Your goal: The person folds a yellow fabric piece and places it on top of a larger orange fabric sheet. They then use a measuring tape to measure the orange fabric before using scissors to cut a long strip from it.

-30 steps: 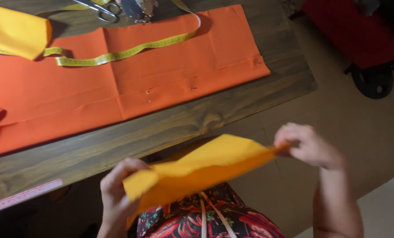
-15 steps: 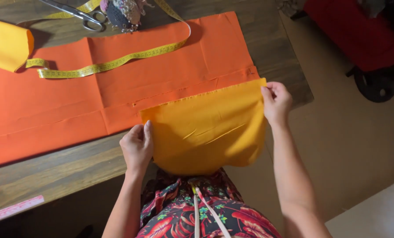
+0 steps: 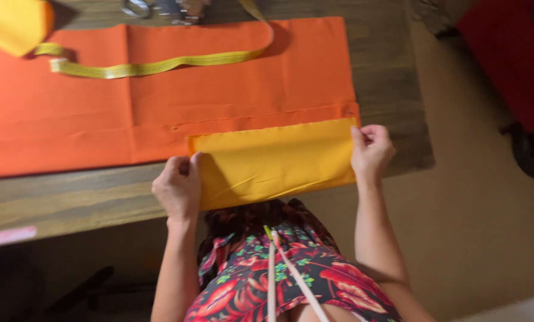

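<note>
Fingers of my left hand (image 3: pixel 177 188) curl over the left edge of the yellow fabric piece (image 3: pixel 273 162), pinching it near its upper corner, knuckles toward me and the forearm running straight down the frame. My right hand (image 3: pixel 371 152) grips the opposite upper corner, thumb and fingertips closed on the cloth, wrist bent slightly inward. The yellow piece lies stretched flat between both hands at the centre of the frame, its top edge lined along the lower edge of the orange fabric (image 3: pixel 159 113) on the wooden table (image 3: pixel 392 77). A yellow tape measure (image 3: pixel 159 64) trails across the orange cloth in the upper part.
</note>
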